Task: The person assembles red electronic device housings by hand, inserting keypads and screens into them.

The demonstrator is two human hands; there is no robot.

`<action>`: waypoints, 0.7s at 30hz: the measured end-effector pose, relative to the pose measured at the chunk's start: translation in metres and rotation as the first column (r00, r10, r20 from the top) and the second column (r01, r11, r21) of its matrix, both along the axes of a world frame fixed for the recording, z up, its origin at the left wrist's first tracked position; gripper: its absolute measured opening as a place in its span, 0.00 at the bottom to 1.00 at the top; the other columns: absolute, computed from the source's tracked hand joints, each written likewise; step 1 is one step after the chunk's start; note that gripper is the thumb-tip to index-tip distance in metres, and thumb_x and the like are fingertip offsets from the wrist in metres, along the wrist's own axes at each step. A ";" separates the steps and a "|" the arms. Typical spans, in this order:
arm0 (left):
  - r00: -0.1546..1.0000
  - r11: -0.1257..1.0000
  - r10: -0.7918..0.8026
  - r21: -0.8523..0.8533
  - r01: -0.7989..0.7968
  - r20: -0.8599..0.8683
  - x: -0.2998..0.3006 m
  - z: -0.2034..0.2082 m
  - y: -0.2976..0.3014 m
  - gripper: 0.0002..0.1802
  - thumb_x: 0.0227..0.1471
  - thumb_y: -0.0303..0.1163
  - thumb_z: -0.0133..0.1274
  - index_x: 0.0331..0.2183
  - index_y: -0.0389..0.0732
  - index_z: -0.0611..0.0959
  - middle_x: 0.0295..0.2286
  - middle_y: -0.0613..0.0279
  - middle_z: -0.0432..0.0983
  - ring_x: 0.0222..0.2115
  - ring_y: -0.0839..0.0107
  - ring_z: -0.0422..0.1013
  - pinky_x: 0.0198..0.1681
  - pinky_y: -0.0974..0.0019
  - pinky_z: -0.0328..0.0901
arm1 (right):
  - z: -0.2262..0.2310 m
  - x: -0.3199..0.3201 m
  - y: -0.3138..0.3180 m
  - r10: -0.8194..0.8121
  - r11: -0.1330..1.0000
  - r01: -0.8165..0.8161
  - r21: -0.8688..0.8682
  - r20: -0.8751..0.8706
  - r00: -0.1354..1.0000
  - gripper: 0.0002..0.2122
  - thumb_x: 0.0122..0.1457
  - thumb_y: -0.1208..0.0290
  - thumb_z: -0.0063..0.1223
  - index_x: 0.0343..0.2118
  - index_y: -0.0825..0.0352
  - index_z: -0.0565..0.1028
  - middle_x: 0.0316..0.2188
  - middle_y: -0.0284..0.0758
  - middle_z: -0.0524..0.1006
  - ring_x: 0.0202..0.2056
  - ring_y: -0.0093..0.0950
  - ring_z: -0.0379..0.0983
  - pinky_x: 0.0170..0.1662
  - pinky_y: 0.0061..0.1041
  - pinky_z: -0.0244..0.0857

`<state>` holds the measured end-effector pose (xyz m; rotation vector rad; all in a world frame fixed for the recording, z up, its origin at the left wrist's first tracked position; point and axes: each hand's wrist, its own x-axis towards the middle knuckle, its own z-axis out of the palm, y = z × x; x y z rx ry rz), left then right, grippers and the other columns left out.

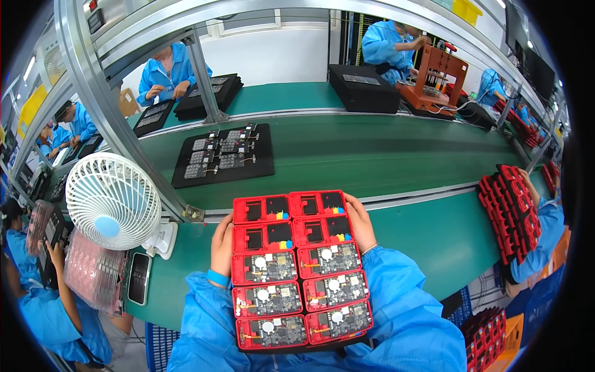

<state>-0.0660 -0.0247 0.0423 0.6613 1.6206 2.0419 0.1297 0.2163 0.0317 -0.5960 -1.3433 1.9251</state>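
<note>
The left hand (222, 249) and right hand (361, 225) clamp opposite sides of red rectangular plastic cases (240, 263). Six hold dark-grey circuit boards (283, 299).

Left hand (222, 248): just left of the frame's centre, in a sideways hold, fingers pointing up the picture.
Left wrist: wrapped by a blue band (218, 278), right at the cuff.
Left sleeve (201, 310): loose, blue, rising from the lower edge.
Right hand (361, 224): right of centre, slightly higher, fingers bent inward, facing the left one.
Right wrist: crossed by a thin band (370, 249).
Right sleeve (409, 304): blue, creased, slanting up from lower right.
</note>
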 end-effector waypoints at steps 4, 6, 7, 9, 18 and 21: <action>0.999 0.999 0.034 0.002 -0.034 -0.001 0.001 -0.004 0.002 0.20 0.62 0.32 0.42 0.53 0.33 0.71 0.44 0.59 0.74 0.42 0.75 0.71 0.45 0.73 0.67 | -0.004 0.000 0.003 -0.007 1.000 0.007 0.022 0.005 1.000 0.15 0.67 0.68 0.42 0.53 0.67 0.70 0.47 0.32 0.74 0.45 0.19 0.71 0.47 0.18 0.66; 0.999 1.000 0.010 0.021 -0.010 -0.033 -0.005 -0.006 0.000 0.20 0.63 0.32 0.42 0.53 0.33 0.71 0.44 0.59 0.75 0.41 0.75 0.71 0.44 0.73 0.67 | -0.003 -0.003 0.002 -0.002 1.000 0.002 0.009 -0.034 0.999 0.14 0.67 0.69 0.42 0.52 0.66 0.70 0.46 0.32 0.75 0.44 0.19 0.71 0.47 0.18 0.66; 0.998 1.000 0.003 0.011 -0.002 -0.056 -0.009 -0.004 0.004 0.20 0.63 0.33 0.41 0.53 0.32 0.71 0.42 0.59 0.75 0.40 0.76 0.71 0.43 0.73 0.67 | 0.000 -0.004 0.004 0.001 1.000 -0.002 -0.017 -0.020 1.000 0.14 0.67 0.69 0.42 0.52 0.66 0.70 0.46 0.32 0.75 0.44 0.18 0.71 0.47 0.17 0.66; 1.000 1.000 0.007 0.028 -0.007 0.007 -0.002 -0.002 0.004 0.21 0.62 0.33 0.42 0.53 0.32 0.71 0.41 0.60 0.76 0.40 0.76 0.71 0.43 0.74 0.67 | 0.000 -0.002 0.002 0.005 0.998 -0.005 -0.056 -0.012 1.000 0.15 0.67 0.69 0.42 0.53 0.66 0.70 0.47 0.32 0.74 0.45 0.19 0.71 0.47 0.18 0.65; 1.000 1.000 0.020 0.011 -0.020 -0.011 -0.004 -0.007 0.000 0.22 0.62 0.35 0.42 0.53 0.32 0.71 0.44 0.58 0.75 0.41 0.75 0.71 0.45 0.73 0.66 | -0.006 -0.001 0.005 0.017 0.999 -0.018 0.034 0.018 1.000 0.15 0.67 0.68 0.40 0.54 0.66 0.69 0.48 0.33 0.73 0.47 0.20 0.70 0.50 0.19 0.64; 0.999 1.000 0.011 -0.009 -0.012 -0.045 -0.004 -0.005 0.001 0.22 0.63 0.35 0.42 0.53 0.32 0.71 0.44 0.58 0.75 0.42 0.75 0.71 0.45 0.72 0.67 | -0.009 0.000 0.008 0.017 0.999 -0.017 0.027 0.015 1.000 0.15 0.67 0.67 0.39 0.54 0.66 0.69 0.48 0.33 0.73 0.47 0.20 0.70 0.50 0.19 0.64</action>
